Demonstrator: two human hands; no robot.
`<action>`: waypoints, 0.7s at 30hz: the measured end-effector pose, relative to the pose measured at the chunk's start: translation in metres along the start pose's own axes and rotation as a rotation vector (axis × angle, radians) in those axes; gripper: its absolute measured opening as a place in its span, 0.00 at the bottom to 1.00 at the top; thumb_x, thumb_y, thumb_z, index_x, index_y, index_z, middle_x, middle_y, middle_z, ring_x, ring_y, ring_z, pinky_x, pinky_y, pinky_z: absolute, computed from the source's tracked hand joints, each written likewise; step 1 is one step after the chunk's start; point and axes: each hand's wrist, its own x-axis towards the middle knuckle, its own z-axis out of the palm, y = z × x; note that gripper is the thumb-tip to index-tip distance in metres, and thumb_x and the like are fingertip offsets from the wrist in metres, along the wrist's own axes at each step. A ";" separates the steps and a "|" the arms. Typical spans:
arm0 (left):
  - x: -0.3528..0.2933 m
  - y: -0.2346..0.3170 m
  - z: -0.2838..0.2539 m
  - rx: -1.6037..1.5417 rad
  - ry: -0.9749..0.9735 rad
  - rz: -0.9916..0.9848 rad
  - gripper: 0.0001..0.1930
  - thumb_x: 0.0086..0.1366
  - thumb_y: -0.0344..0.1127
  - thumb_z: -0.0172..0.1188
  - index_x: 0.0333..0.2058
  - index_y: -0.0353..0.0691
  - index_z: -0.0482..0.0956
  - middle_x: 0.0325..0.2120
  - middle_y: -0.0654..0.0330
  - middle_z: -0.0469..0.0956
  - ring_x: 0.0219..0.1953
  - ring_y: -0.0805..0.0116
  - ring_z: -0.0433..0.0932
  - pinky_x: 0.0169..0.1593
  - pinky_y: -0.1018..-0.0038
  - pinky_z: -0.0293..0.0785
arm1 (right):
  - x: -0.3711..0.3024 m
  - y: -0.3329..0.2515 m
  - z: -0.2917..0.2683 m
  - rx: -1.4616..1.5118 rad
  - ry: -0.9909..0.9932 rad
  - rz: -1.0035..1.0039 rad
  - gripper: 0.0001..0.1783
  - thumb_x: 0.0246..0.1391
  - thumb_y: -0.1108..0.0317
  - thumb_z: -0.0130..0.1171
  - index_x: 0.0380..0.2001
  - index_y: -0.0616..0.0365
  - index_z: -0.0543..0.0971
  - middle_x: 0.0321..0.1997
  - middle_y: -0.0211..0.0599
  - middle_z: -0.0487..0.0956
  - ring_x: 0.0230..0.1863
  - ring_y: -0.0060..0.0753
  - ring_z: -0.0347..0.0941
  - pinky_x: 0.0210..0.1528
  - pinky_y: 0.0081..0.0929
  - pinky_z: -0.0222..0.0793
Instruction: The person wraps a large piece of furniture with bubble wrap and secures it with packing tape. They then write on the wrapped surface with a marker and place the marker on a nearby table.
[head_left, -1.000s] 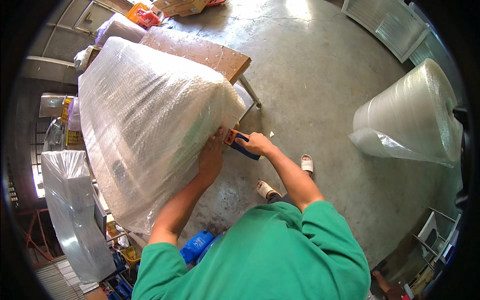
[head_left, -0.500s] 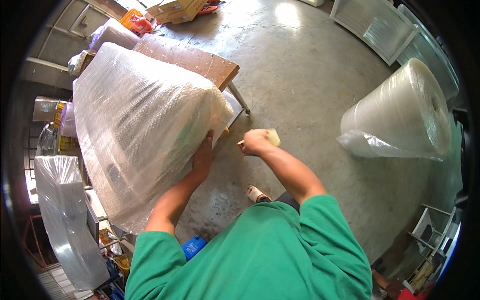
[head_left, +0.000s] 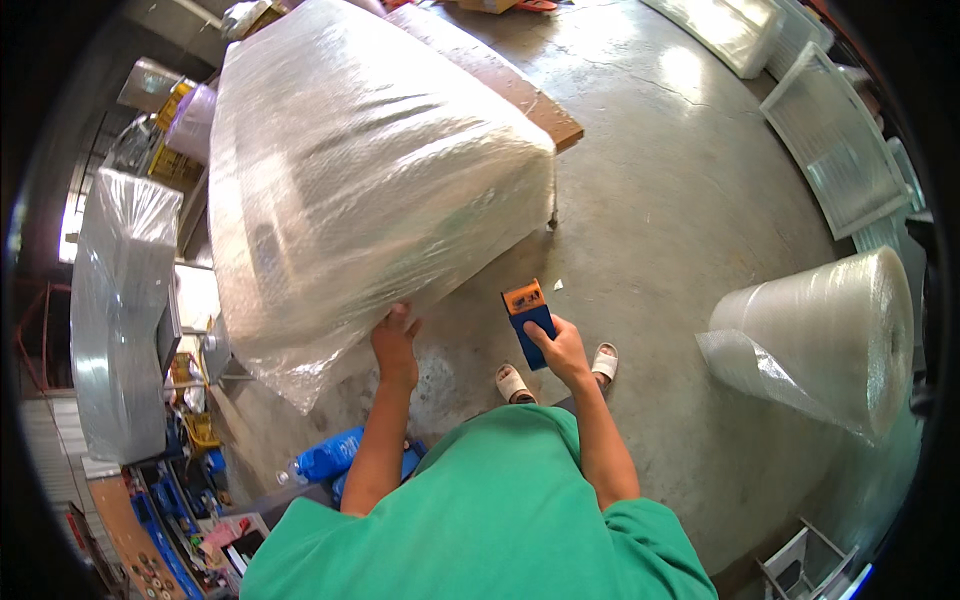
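Note:
A large bulky item covered in clear bubble wrap (head_left: 370, 150) lies on a table at the upper left. Along its near lower edge, my left hand (head_left: 396, 350) touches the wrap with its fingertips, the thumb standing apart. Loose wrap hangs in a corner left of that hand. My right hand (head_left: 565, 352) is closed round a blue and orange tape dispenser (head_left: 535, 335), its orange end pointing away from me. The dispenser is over the floor, apart from the wrapped item.
A big bubble wrap roll (head_left: 810, 335) sits on the floor at right. Wrapped panels (head_left: 840, 140) lean at the upper right. A brown board (head_left: 490, 65) lies behind the item. At left are a tall wrapped piece (head_left: 125, 320), a blue bottle (head_left: 330, 455) and a tool-covered surface (head_left: 165, 540).
My view has shifted, and the wrapped item appears farther right. My right hand has turned, showing the dispenser's blue and orange body. My left hand has moved along the wrap toward its near edge.

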 end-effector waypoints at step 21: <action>0.020 -0.030 -0.077 0.375 0.060 0.087 0.31 0.71 0.61 0.54 0.47 0.34 0.83 0.44 0.58 0.84 0.43 0.65 0.74 0.53 0.68 0.68 | 0.063 -0.040 0.108 -0.042 -0.226 -0.050 0.35 0.61 0.40 0.61 0.47 0.68 0.81 0.35 0.34 0.83 0.36 0.21 0.75 0.38 0.24 0.72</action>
